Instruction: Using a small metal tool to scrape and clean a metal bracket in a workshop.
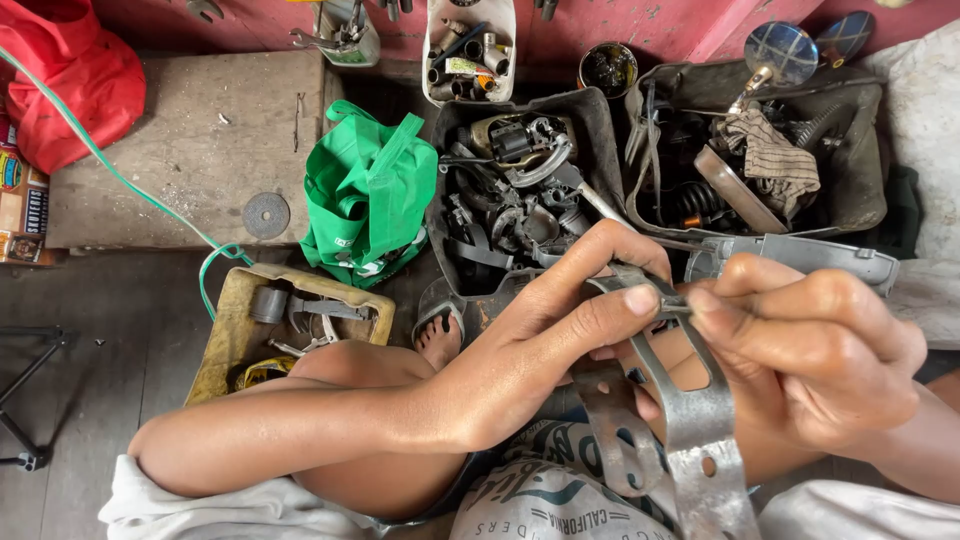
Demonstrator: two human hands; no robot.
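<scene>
I see a grey metal bracket [700, 430], a flat strap with cut-out slots and a round hole, held low and right of centre in the head view, over the person's lap. Its upper end sits between both hands; its lower end runs down to the bottom edge. A second, darker strap [610, 420] lies just beside it on the left, partly under the left hand.

Left hand [545, 335]: fingers curled around the bracket's top, thumb pressed on the upper edge, gripping it. Right hand [820, 340]: fingers bunched, thumb and forefinger pinching a thin metal piece [672, 303] where it meets the bracket's top. The fingertips of the two hands almost touch there. I cannot tell what the thin piece is.

Beyond the hands, on the floor: a dark plastic tray [595, 120] full of blackened metal parts, directly above the left hand. To its right, a second grey bin [860, 190] holding springs, a striped rag [775, 155] and a round mirror [780, 52]. A grey moulded plastic cover [800, 255] lies just above the right hand. Left of the tray sits a green fabric bag [370, 190], then a yellowish tray [235, 330] with small tools near the person's knee. A bare foot [438, 335] shows between tray and knee. Further left, a worn wooden board [190, 150] with a red bag [70, 80] and a green cord [120, 175].
</scene>
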